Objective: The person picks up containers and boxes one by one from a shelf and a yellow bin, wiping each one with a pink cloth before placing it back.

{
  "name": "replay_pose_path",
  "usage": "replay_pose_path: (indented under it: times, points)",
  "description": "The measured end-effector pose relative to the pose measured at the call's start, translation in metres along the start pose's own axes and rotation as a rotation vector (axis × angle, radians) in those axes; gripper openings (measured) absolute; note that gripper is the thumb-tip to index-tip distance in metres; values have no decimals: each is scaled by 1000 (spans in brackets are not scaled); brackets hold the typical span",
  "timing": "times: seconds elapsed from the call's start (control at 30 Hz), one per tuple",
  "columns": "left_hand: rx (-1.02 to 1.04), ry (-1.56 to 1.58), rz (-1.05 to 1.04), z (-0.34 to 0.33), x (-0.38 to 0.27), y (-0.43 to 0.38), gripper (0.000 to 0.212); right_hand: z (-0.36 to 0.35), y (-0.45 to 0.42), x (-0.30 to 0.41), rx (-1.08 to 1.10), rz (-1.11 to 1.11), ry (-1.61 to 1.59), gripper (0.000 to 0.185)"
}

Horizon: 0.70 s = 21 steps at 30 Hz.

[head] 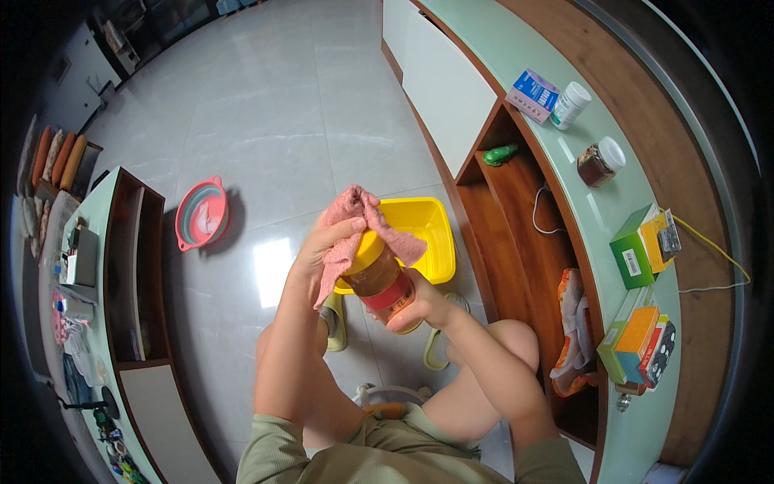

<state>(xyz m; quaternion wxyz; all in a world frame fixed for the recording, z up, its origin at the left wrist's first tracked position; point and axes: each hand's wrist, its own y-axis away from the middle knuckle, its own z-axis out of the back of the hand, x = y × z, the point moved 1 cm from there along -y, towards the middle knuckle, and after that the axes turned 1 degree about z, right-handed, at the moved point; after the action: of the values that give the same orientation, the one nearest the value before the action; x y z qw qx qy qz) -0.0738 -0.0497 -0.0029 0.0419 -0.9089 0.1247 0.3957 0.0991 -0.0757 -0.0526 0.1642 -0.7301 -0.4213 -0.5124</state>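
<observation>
A clear jar (384,284) with a yellow lid and a red label is tilted in front of me, above the floor. My right hand (417,305) is closed around its lower part. With my left hand (335,239) I hold a pink cloth (347,209) against the jar's lid; the cloth drapes over the fingers and hangs down on both sides of the lid. Behind the jar, a yellow plastic basin (446,242) stands on the floor, partly hidden by the cloth and jar.
A pink and grey collapsible basin (179,224) stands on the tiled floor to the left. On the right, a glass-topped cabinet (565,157) bears a white bottle (570,107), a dark jar with a white lid (598,163) and several boxes. Another cabinet (112,242) stands at left.
</observation>
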Motion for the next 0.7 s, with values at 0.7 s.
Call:
replay_pose_path:
  times: [0.7]
  points:
    - [31, -35, -32, -2, 9, -7, 58, 2, -2, 33, -179, 69, 133, 59]
